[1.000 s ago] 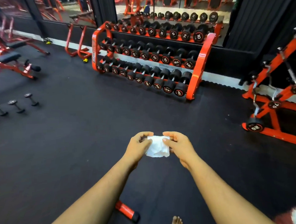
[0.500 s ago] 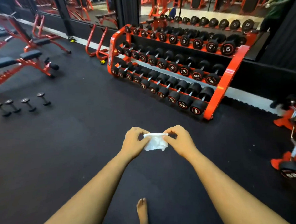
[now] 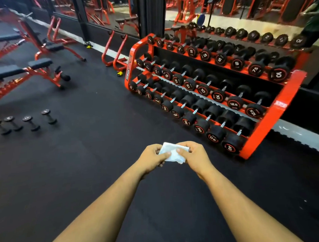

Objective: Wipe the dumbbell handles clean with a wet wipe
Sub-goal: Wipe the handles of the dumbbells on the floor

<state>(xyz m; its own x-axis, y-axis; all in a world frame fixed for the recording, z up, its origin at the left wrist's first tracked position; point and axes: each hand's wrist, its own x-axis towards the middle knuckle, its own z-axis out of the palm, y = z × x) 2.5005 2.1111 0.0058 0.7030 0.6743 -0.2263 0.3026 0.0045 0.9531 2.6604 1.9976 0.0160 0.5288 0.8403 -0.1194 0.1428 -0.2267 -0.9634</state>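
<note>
Black rubber floor (image 3: 84, 159) under and all around both hands. Beyond the hands and off to their right, a red three-tier rack (image 3: 274, 115) full of black dumbbells (image 3: 217, 134), chrome handles (image 3: 223, 124) pointing back between the round heads; white numbers on the near faces, 40 nearest the right hand, 10 at the top right end. Mirror wall (image 3: 223, 13) behind the rack, doubling the top row. Far to the left of the hands, red benches (image 3: 26, 68) with black pads. Also left of the left hand, well apart from it, four small loose dumbbells (image 3: 31, 123) in a row on the floor. Small yellow item (image 3: 119, 73) on the floor by the rack's far left foot, too small to identify.

Forearms stretched forward from the bottom edge, meeting in the middle. Left hand (image 3: 152, 158) curled, thumb pressing down on the left edge of a white wipe (image 3: 172, 153). Right hand (image 3: 194, 155) likewise curled, thumb on the wipe's right part, fingers tucked beneath. Wipe crumpled, pinched between both hands in the air above the floor, one corner hanging below the thumbs. Wipe near the rack's low front corner yet not touching any dumbbell.
</note>
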